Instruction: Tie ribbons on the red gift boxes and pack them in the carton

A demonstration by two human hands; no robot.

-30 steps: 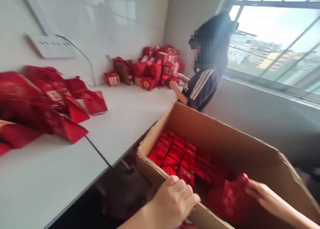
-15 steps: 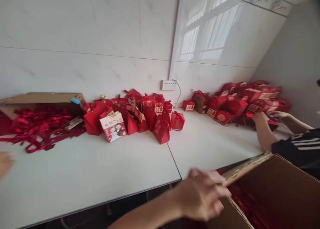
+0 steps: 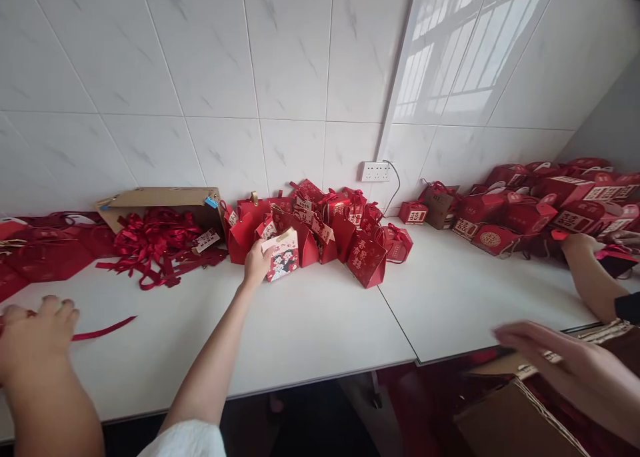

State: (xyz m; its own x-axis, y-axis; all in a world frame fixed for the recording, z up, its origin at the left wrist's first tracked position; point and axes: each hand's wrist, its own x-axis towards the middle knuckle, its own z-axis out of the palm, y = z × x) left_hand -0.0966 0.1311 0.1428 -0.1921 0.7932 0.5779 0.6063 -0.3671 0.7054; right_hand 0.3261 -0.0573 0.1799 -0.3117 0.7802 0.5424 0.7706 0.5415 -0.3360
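Left hand (image 3: 257, 265): thumb and fingers pinch the upper left edge of the cartoon box (image 3: 283, 262).
Cartoon box: white and red, a cartoon couple printed on its front, a pale flap on top; slightly tilted, before the red boxes (image 3: 367, 264) on the white table (image 3: 320, 324).
Right hand (image 3: 575, 367): blurred, fingers stretched out, over the carton (image 3: 500, 417).
Ribbon side: another person's hand (image 3: 37, 337) at far left, a red ribbon (image 3: 105, 328) trailing from it.
Since half a second ago: left hand gone from the carton's rim to the cartoon box, then unheld; right hand now in view.
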